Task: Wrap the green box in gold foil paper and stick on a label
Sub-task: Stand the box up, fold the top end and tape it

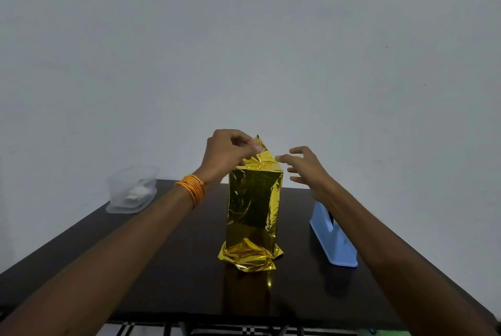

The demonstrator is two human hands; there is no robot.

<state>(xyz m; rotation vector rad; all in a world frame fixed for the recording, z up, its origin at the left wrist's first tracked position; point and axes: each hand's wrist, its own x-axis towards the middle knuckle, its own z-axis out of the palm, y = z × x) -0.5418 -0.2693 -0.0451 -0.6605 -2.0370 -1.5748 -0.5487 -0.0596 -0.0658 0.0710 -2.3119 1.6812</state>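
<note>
Green box [253,200]: stands at the middle of the dark table [162,268], fully hidden under gold foil paper [250,257]; probably set on end so that the top flaps are easy to reach.
Axis: long axis vertical; the unfinished end points up, and the lower end sits on splayed, crumpled foil.
Clear container [119,181]: far left corner of the table, well apart from the box, with white pieces inside. Whether they are labels cannot be told.
Left hand [227,154]: orange bangles [192,189] at the wrist; thumb and fingers pinch the foil peak at the top, seemingly holding the fold.
Right hand [306,167]: just beside the top right corner, fingers spread loosely, holding nothing; contact with the foil is unclear.
Blue dispenser [333,240]: right of the box, partly behind the forearm; probably tape, kept within reach.
</note>
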